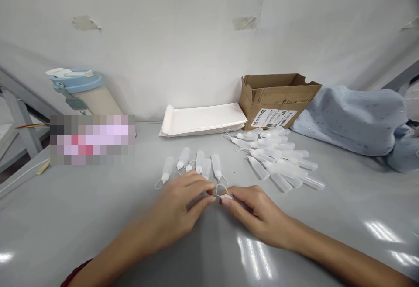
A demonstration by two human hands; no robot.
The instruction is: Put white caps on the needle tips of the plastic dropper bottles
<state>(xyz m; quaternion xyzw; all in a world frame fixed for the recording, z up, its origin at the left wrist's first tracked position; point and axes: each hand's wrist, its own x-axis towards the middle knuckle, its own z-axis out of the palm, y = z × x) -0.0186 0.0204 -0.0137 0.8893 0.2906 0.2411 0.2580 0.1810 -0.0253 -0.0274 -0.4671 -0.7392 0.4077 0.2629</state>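
In front of me, my right hand (258, 210) pinches a small white dropper bottle top (225, 196) between thumb and fingers. Its thin tether (222, 185) loops up towards my left hand, and any bottle body is hidden by my fingers. My left hand (185, 199) is closed in a pinch at the far end of that loop; what sits between its fingertips is too small to make out. Just beyond my left hand lie several translucent squeeze bottles (168, 167) with white tops and tethers. A larger pile of similar bottles (281, 158) spreads to the right.
Against the wall lies a stack of white padded envelopes (206, 119), beside an open cardboard box (278, 99) with a label. Light blue speckled fabric (353, 119) lies at the right. A blue-lidded tumbler (80, 84) stands back left, behind a blurred-out patch. The grey table (98, 199) reflects lights.
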